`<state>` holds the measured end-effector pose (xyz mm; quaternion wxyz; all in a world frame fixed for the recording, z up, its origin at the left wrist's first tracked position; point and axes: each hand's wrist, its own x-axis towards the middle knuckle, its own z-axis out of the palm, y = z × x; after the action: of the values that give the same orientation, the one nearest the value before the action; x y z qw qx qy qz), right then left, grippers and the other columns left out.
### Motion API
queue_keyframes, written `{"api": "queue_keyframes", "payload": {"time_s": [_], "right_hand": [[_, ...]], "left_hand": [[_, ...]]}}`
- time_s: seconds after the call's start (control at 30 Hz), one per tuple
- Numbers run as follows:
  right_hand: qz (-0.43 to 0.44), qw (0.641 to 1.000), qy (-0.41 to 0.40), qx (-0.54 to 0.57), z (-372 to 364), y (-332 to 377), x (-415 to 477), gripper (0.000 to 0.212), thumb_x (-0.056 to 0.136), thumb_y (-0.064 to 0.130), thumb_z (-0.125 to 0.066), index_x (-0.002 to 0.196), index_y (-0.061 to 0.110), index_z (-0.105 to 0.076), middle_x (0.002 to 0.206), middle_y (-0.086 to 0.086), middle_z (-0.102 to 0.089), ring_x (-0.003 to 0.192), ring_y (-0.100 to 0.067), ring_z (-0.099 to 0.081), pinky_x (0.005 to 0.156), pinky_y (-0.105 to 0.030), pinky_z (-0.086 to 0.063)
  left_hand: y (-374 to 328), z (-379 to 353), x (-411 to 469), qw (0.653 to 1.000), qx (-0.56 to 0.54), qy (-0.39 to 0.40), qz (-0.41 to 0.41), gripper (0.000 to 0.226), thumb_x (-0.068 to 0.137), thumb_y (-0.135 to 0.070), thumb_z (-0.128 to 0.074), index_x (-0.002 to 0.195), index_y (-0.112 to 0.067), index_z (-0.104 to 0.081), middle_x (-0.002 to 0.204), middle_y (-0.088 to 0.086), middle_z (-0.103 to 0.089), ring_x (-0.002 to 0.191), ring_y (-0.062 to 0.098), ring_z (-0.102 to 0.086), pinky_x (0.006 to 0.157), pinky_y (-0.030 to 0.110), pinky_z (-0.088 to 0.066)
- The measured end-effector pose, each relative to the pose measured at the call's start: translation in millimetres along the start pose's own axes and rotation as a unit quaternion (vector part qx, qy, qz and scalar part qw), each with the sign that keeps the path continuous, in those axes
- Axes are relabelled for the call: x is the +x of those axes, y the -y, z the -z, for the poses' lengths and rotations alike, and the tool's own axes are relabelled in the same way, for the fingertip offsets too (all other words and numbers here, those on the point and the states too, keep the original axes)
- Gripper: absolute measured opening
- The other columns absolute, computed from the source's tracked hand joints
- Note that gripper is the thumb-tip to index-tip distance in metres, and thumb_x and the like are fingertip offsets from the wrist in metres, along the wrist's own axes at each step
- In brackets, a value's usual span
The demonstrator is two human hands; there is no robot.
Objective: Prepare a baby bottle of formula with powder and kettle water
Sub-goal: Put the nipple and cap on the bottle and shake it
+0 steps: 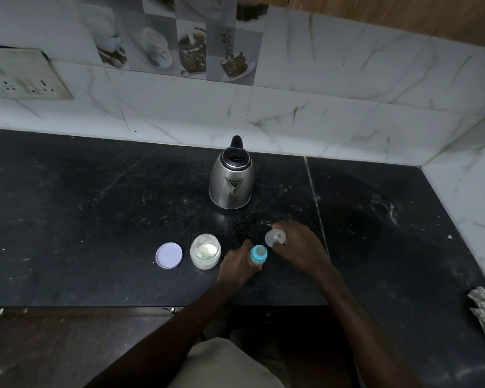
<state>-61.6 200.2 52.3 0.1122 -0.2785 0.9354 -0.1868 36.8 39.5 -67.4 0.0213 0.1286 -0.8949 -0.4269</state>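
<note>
Left hand [235, 265] bottle [258, 254], right hand [300, 245] seemingly cap [274, 238]

free: counter [67, 219] left, right | obstacles: kettle [231, 177] behind (jar [205, 251], lid [169, 255] left)

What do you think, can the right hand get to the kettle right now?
Probably yes, once freed: nothing stands on the counter between the right hand and the kettle, but that hand holds a clear cap, and the kettle's handle faces the wall.
</note>
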Motion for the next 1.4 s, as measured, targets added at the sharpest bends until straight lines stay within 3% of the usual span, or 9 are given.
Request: {"api": "queue_keyframes", "payload": {"time_s": [0.07,0.13,0.3,0.5,0.6,0.7,0.97,1.17,1.4], "right_hand": [[0.009,1.000,-0.003,0.026,4,2,2,0.037,0.079,0.040,-0.069,0.115,0.031,-0.068,0.106,0.012,-0.069,0.096,-0.009,-0.064,0.081,-0.036,-0.055],[0.036,0.997,0.044,0.043,3,8,3,0.019,0.081,0.038,-0.073,0.098,0.036,-0.066,0.091,0.016,-0.068,0.085,-0.003,-0.063,0.076,-0.034,-0.055],[0.054,0.993,0.105,-0.029,-16,18,2,0.016,0.073,0.035,-0.066,0.085,0.032,-0.056,0.084,0.008,-0.064,0.079,-0.017,-0.063,0.071,-0.041,-0.055],[0.033,0.991,0.120,-0.057,-33,14,6,0.041,0.079,0.035,-0.068,0.117,0.019,-0.070,0.109,-0.001,-0.072,0.098,-0.022,-0.068,0.082,-0.032,-0.049],[0.033,0.989,0.126,-0.071,-33,19,10,0.037,0.080,0.032,-0.070,0.114,0.016,-0.071,0.107,-0.004,-0.073,0.097,-0.025,-0.068,0.077,-0.029,-0.044],[0.040,0.987,0.133,-0.084,-32,24,14,0.034,0.080,0.030,-0.071,0.110,0.015,-0.072,0.104,-0.007,-0.073,0.095,-0.028,-0.069,0.077,-0.034,-0.049],[0.026,0.983,0.159,-0.091,-32,23,21,0.025,0.087,0.023,-0.071,0.109,0.013,-0.071,0.110,-0.008,-0.073,0.101,-0.027,-0.069,0.079,-0.030,-0.048],[0.019,0.979,0.154,-0.130,-43,28,17,0.037,0.088,0.016,-0.070,0.124,0.008,-0.066,0.121,-0.015,-0.067,0.107,-0.035,-0.068,0.088,-0.043,-0.056],[0.001,0.982,0.129,-0.137,-50,33,9,0.034,0.091,0.010,-0.065,0.124,0.005,-0.063,0.120,-0.015,-0.066,0.106,-0.036,-0.067,0.085,-0.042,-0.053]], "left_hand": [[1,0,1,1.000,0.001,-0.005,0.000,0.045,0.083,-0.039,-0.084,0.111,-0.020,-0.055,0.099,0.002,-0.076,0.090,0.025,-0.074,0.068,0.033,-0.051],[2,-2,1,1.000,0.011,-0.014,-0.001,0.047,0.083,-0.039,-0.084,0.115,-0.017,-0.057,0.100,0.005,-0.077,0.090,0.030,-0.075,0.069,0.036,-0.054],[2,-3,2,1.000,-0.003,0.003,0.021,0.049,0.080,-0.044,-0.082,0.113,-0.021,-0.054,0.094,0.006,-0.076,0.088,0.036,-0.074,0.070,0.047,-0.058],[7,-4,4,1.000,-0.012,0.009,0.019,0.052,0.078,-0.050,-0.079,0.113,-0.026,-0.049,0.094,0.005,-0.077,0.088,0.035,-0.075,0.069,0.049,-0.059],[10,-6,4,1.000,-0.021,0.002,0.014,0.052,0.076,-0.053,-0.076,0.111,-0.028,-0.048,0.093,0.005,-0.077,0.087,0.036,-0.075,0.068,0.050,-0.059],[11,-8,3,1.000,-0.019,-0.007,0.004,0.051,0.077,-0.048,-0.079,0.113,-0.023,-0.053,0.093,0.007,-0.077,0.087,0.037,-0.075,0.068,0.049,-0.059],[11,-9,4,1.000,-0.013,-0.022,0.012,0.051,0.080,-0.044,-0.084,0.116,-0.020,-0.056,0.094,0.008,-0.077,0.087,0.036,-0.075,0.066,0.047,-0.058],[16,-12,3,1.000,-0.021,-0.012,0.018,0.050,0.080,-0.050,-0.080,0.112,-0.027,-0.050,0.092,0.004,-0.076,0.085,0.034,-0.074,0.066,0.047,-0.058],[17,-16,3,0.999,-0.022,-0.029,-0.003,0.048,0.082,-0.050,-0.076,0.113,-0.021,-0.053,0.090,0.008,-0.076,0.084,0.038,-0.074,0.062,0.044,-0.055]]}}
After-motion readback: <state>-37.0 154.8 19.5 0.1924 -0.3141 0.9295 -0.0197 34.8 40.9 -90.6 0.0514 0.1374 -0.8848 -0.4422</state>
